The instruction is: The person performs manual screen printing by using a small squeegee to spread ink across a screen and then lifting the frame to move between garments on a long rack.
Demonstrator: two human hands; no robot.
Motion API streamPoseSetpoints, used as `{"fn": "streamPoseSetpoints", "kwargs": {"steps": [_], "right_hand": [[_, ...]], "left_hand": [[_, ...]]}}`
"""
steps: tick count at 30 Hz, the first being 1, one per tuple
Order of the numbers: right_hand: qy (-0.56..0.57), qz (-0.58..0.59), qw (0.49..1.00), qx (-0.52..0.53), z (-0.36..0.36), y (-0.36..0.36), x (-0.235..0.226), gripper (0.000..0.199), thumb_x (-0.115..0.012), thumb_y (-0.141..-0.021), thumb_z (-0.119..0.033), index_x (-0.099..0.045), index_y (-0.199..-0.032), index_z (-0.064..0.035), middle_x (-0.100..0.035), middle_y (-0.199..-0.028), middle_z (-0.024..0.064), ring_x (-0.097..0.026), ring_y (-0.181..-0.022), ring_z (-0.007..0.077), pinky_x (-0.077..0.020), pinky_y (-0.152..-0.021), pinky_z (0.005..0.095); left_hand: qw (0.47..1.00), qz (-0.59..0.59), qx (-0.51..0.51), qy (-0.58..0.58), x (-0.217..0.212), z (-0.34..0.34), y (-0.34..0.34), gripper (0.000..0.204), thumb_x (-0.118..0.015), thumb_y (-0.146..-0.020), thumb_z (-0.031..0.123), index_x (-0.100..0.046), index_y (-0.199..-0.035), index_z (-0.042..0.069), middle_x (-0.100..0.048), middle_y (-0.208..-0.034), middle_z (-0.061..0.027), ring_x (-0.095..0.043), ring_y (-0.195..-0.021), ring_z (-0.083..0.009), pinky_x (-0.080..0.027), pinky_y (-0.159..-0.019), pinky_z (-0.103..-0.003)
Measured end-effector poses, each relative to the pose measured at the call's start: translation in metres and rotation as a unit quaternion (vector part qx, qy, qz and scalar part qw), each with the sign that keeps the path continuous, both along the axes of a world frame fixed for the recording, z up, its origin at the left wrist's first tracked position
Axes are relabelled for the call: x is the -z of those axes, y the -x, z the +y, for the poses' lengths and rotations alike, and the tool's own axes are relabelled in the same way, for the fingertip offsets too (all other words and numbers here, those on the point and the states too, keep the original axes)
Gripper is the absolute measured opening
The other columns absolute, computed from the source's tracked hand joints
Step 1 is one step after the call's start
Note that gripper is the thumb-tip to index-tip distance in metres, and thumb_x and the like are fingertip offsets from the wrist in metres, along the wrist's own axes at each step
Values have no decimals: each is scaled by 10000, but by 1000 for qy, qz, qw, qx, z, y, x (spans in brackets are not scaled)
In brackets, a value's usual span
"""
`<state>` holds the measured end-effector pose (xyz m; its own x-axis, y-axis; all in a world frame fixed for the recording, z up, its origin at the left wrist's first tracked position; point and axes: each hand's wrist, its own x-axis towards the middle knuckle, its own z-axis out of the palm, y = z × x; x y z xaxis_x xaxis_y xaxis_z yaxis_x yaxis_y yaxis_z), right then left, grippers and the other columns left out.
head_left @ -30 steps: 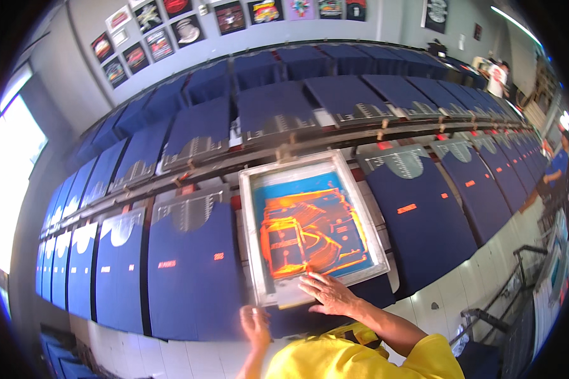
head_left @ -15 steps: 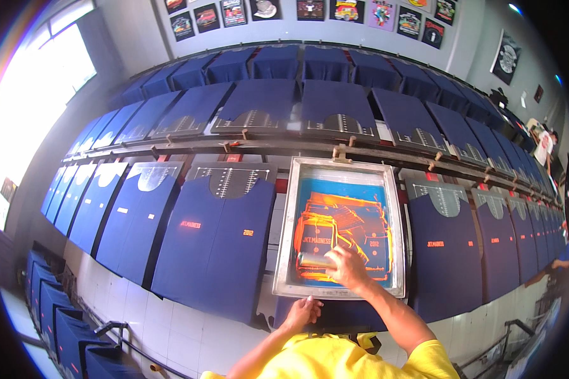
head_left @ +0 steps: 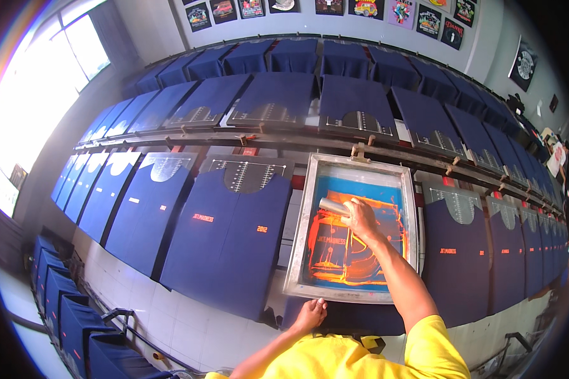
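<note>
Orange-streaked blue screen (head_left: 342, 252), plain silvery frame (head_left: 299, 237)

The screen (head_left: 335, 294) lies over a shirt (head_left: 354, 319) that shows past its near edge, between a left shirt (head_left: 224, 246) and a right shirt (head_left: 455, 271). Inside the frame, in the far half toward the left edge, is the squeegee (head_left: 333, 206), the right hand (head_left: 361, 218) on it. The left hand (head_left: 310, 314) is just before the near edge, left of its middle. A rail (head_left: 310, 140) runs behind the screen; beyond it are back shirts (head_left: 278, 95), then posters (head_left: 365, 9) on the wall, with a window (head_left: 82, 50) far left.
</note>
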<state>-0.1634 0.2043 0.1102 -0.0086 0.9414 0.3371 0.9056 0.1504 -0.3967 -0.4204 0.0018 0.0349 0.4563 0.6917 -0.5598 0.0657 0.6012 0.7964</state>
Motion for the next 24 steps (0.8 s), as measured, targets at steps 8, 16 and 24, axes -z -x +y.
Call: {"fn": "streamPoseSetpoints", "kwargs": {"steps": [8, 16, 24], "right_hand": [[28, -94, 992, -74, -84, 28, -6, 377, -802, -673, -217, -732, -1029, -115, -674, -959, 87, -644, -968, 285, -470, -840, 452], [17, -45, 997, -54, -170, 67, -11, 462, -859, -652, -161, -688, -1076, -96, -635, -1002, 34, -613, -987, 245, -421, -860, 410], [27, -44, 998, -42, -198, 87, -1, 470, -808, -644, -77, -612, -1071, -68, -583, -1016, 91, -585, -1008, 295, -454, -882, 419]], "left_hand": [[998, -50, 23, 28, 11, 8, 3, 355, -414, -1110, 346, -506, -890, 84, -449, -601, -11, -369, -434, -110, -313, -414, -283], [960, -140, 50, 236, 9, 30, 13, 310, -433, -1104, 343, -537, -912, 123, -424, -664, 42, -342, -499, -74, -284, -448, -241], [982, -44, 126, 136, -13, 36, 31, 324, -476, -1086, 300, -606, -1183, 19, -547, -698, -48, -495, -516, -185, -362, -474, -299]]}}
